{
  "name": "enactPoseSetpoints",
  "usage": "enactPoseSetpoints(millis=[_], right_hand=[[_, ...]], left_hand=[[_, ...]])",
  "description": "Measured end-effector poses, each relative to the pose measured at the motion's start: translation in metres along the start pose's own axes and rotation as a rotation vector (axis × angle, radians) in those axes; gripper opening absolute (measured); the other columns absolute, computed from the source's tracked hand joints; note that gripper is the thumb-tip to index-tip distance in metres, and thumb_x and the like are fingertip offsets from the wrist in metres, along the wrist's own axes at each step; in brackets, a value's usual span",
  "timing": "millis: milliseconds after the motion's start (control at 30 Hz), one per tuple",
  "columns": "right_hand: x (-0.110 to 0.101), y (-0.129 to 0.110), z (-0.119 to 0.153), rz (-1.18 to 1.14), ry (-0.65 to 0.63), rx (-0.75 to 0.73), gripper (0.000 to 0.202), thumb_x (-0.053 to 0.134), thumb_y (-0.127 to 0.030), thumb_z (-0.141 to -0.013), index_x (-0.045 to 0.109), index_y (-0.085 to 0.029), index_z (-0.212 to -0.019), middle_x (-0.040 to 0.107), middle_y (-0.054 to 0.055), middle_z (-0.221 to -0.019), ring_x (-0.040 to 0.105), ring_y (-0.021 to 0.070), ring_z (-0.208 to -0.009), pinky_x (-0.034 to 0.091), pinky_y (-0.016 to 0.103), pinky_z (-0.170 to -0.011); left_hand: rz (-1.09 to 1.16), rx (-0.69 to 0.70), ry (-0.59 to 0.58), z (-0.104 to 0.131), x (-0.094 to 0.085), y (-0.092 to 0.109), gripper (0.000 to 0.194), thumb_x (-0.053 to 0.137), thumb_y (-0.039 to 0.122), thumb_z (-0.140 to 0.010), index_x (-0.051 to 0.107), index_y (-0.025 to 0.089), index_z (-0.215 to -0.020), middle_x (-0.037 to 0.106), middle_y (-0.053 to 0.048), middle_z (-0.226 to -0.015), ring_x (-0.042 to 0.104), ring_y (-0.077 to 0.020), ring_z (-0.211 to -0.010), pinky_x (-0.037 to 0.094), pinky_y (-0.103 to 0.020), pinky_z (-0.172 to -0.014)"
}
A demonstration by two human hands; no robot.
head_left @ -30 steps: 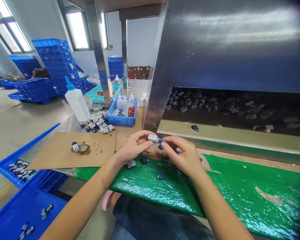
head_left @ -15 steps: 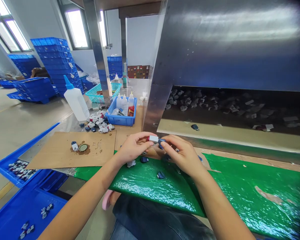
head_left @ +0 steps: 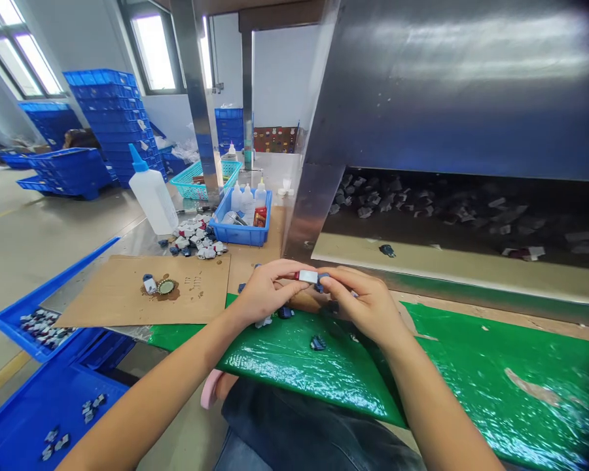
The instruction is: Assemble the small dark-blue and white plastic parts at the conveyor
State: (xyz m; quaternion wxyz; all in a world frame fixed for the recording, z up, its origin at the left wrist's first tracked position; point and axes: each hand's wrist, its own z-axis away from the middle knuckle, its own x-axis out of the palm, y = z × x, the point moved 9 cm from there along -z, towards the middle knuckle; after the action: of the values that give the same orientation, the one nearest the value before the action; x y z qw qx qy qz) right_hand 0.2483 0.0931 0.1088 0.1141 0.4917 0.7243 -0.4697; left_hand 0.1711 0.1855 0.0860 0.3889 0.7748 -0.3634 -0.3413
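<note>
White plastic shows on the small rectangular block with a red end (head_left: 308, 277), held in the narrow grip of the left hand (head_left: 265, 291), thumb below and fingers above. Meeting its other end is a small dark blue plastic piece (head_left: 322, 282), pinched between the thumb and fingers of the right hand (head_left: 366, 302); whether the 2 parts are joined cannot be told. Both hands are above the near edge of a surface covered with glossy green film (head_left: 471, 373), in front of a large brushed-metal housing (head_left: 451, 98) with many loose pieces in its dark opening.

Under the hands lie more small parts, among them a dark blue lump (head_left: 318, 343) on the film. To the left, a flat brown cardboard sheet (head_left: 108, 297) bears a round metal bottle cap (head_left: 166, 287) in a wet brown stain, with a white-and-blue piece (head_left: 149, 284) just beside it. Behind are a tilted translucent bottle with a blue nozzle (head_left: 154, 201), a heap of white, red and blue pieces (head_left: 196, 237), and a blue plastic basket (head_left: 240, 235) holding 3 small white bottles.
</note>
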Motion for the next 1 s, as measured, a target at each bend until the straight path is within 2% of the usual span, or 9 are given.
enactPoseSetpoints(millis=[133, 333, 500, 700, 767, 867, 1000], right_hand=[[-0.003, -0.001, 0.001, 0.004, 0.048, -0.011, 0.022, 0.049, -0.031, -0.085, 0.069, -0.020, -0.087, 0.067, 0.003, -0.074, 0.060, 0.0166, -0.068, 0.046, 0.026, -0.063], [0.003, 0.000, 0.003, 0.049, -0.028, -0.001, 0.023, 0.050, -0.032, -0.085, 0.069, -0.020, -0.085, 0.068, 0.003, -0.073, 0.060, 0.0164, -0.064, 0.046, 0.026, -0.059], [0.004, 0.004, 0.004, 0.079, -0.017, -0.008, 0.023, 0.049, -0.034, -0.085, 0.069, -0.022, -0.086, 0.070, 0.003, -0.075, 0.062, 0.0171, -0.062, 0.047, 0.027, -0.058], [0.006, 0.012, 0.005, 0.026, -0.012, 0.040, 0.023, 0.052, -0.036, -0.082, 0.069, -0.023, -0.086, 0.069, 0.003, -0.071, 0.059, 0.0153, -0.052, 0.045, 0.026, -0.048], [0.007, 0.014, 0.005, -0.012, -0.004, 0.066, 0.023, 0.052, -0.036, -0.082, 0.069, -0.022, -0.085, 0.067, 0.002, -0.066, 0.057, 0.0151, -0.052, 0.044, 0.026, -0.048], [0.005, 0.016, 0.003, -0.085, 0.046, 0.097, 0.026, 0.051, -0.038, -0.081, 0.067, -0.019, -0.088, 0.062, 0.001, -0.060, 0.055, 0.0149, -0.051, 0.044, 0.026, -0.048], [0.001, 0.013, 0.003, -0.138, 0.115, 0.096, 0.036, 0.055, -0.040, -0.080, 0.059, -0.018, -0.109, 0.060, 0.001, -0.067, 0.054, 0.0133, -0.053, 0.044, 0.025, -0.050]], left_hand=[[0.059, -0.041, 0.009, 0.000, 0.000, -0.005, 0.025, 0.059, 0.022, -0.078, 0.065, 0.016, -0.101, 0.063, -0.006, -0.104, 0.060, -0.0178, -0.093, 0.048, -0.029, -0.087], [-0.057, -0.039, -0.039, 0.000, 0.001, -0.005, 0.023, 0.060, 0.017, -0.075, 0.067, 0.016, -0.098, 0.064, -0.007, -0.099, 0.060, -0.0166, -0.089, 0.048, -0.025, -0.082], [-0.092, -0.042, -0.027, 0.001, 0.000, -0.008, 0.023, 0.060, 0.017, -0.075, 0.068, 0.017, -0.097, 0.064, -0.007, -0.096, 0.059, -0.0172, -0.088, 0.049, -0.026, -0.078], [-0.070, -0.033, -0.042, 0.001, 0.002, -0.008, 0.023, 0.060, 0.017, -0.075, 0.068, 0.018, -0.097, 0.063, -0.006, -0.099, 0.059, -0.0165, -0.089, 0.048, -0.026, -0.079], [-0.013, -0.070, -0.044, -0.001, 0.002, -0.010, 0.023, 0.060, 0.019, -0.075, 0.067, 0.017, -0.097, 0.063, -0.006, -0.099, 0.059, -0.0165, -0.088, 0.049, -0.024, -0.076], [0.194, -0.187, -0.049, -0.002, 0.006, -0.017, 0.031, 0.059, 0.025, -0.076, 0.061, 0.015, -0.105, 0.063, -0.007, -0.097, 0.060, -0.0164, -0.082, 0.050, -0.022, -0.061], [0.361, -0.260, -0.051, -0.003, 0.010, -0.020, 0.040, 0.061, 0.036, -0.075, 0.056, 0.015, -0.109, 0.063, -0.006, -0.090, 0.060, -0.0148, -0.073, 0.048, -0.019, -0.052]])
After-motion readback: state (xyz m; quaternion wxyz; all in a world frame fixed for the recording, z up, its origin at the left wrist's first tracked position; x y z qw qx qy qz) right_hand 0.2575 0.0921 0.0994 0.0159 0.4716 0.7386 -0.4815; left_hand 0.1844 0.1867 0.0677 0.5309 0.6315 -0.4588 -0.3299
